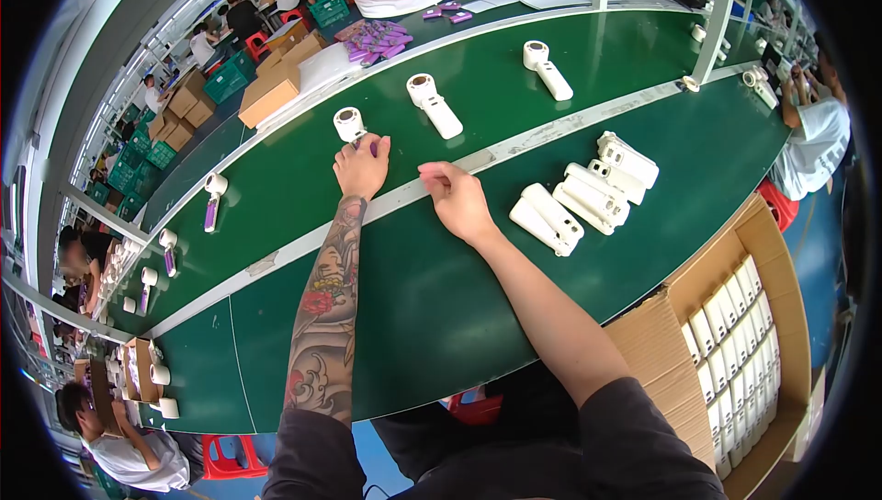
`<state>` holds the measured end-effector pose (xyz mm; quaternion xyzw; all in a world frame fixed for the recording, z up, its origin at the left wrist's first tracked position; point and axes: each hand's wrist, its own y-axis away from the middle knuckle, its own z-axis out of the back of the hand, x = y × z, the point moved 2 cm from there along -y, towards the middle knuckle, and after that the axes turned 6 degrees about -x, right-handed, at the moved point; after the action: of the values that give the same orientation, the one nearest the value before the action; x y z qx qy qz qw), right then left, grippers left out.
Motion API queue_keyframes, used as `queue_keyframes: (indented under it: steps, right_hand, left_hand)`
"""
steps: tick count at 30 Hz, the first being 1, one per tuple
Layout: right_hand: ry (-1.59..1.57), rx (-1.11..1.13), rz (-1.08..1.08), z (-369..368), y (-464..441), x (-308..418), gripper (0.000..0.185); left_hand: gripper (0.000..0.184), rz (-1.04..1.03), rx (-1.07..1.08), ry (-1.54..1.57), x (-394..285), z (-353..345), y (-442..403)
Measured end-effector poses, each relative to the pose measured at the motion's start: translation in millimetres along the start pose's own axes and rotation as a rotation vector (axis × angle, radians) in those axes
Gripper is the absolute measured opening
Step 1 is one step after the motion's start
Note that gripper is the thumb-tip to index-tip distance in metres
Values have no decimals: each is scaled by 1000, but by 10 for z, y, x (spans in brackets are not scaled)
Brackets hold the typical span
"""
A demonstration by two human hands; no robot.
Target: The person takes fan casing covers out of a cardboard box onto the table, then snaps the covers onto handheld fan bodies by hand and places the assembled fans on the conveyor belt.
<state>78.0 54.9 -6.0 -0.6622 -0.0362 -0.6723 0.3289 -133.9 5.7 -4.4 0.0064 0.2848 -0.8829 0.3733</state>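
My left hand (361, 169) is closed around the handle of a white handheld device with a round head (348, 121), which lies on the green conveyor belt. A bit of purple shows between its fingers; the rest of the handle is hidden. To the right, my right hand (457, 201) hovers by the pale strip along the belt, fingers curled together, with nothing visible in them. Beyond it lie two similar devices with white handles, one nearer (435, 107) and one farther right (549, 71). Several white casings (588, 195) rest in a group on the green table.
An open cardboard box (790, 335) at lower right holds rows of white casings. Devices with purple handles (212, 213) lie on the belt to the left. Opposite, a person stands behind a heap of purple pieces (381, 40). A metal post (719, 22) rises at back right.
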Motion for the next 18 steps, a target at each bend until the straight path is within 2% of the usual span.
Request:
queue_keyframes:
  steps: [4, 8, 10, 11, 13, 14, 18]
  right_hand:
    - [-7, 90, -111, 110, -23, 63, 25]
    - [-21, 141, -131, 96, -22, 53, 27]
    - [-7, 134, -137, 87, 13, 30, 28]
    - [5, 138, -141, 72, 11, 30, 28]
    - [24, 144, -156, 61, 7, 40, 28]
    - [32, 130, -153, 121, 3, 94, 28]
    - [178, 553, -195, 351, 7, 360, 26]
  left_hand:
    - [49, -70, 126, 114, 69, 111, 3]
    - [46, 127, 266, 400, 92, 406, 137]
    - [45, 429, 380, 708, 35, 556, 258]
    - [45, 411, 381, 719, 147, 488, 288]
    - [44, 474, 531, 1215, 455, 278, 346]
    - [44, 461, 540, 1223, 424, 313, 418]
    - [40, 628, 292, 1802, 443, 491, 811]
